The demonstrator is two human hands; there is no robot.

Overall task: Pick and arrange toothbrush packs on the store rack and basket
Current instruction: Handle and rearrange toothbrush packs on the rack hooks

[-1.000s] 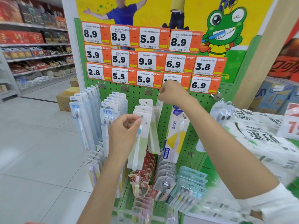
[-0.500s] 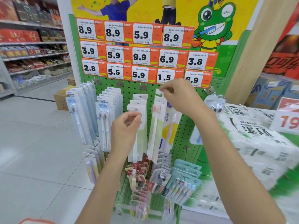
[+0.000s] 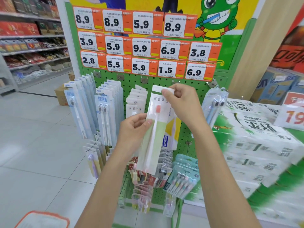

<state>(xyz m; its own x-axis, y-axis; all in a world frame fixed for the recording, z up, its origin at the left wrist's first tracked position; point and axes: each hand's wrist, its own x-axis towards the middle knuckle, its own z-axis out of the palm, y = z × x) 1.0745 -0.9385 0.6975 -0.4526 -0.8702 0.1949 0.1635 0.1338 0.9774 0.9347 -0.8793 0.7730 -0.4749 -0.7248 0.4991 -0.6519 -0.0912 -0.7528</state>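
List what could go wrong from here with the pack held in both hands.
1. The pack is tilted, pinched only at its top by the right hand and at one edge by the left hand; it could slip onto the lower packs.
2. It hides the hook area behind it, so hanging it may go blind and jostle the neighbouring row.

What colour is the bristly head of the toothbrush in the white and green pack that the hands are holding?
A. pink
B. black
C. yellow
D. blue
A: inside the white-and-green plastic toothbrush pack, pinched at its top by the right hand and at its side by the left hand, the brush head is pink.
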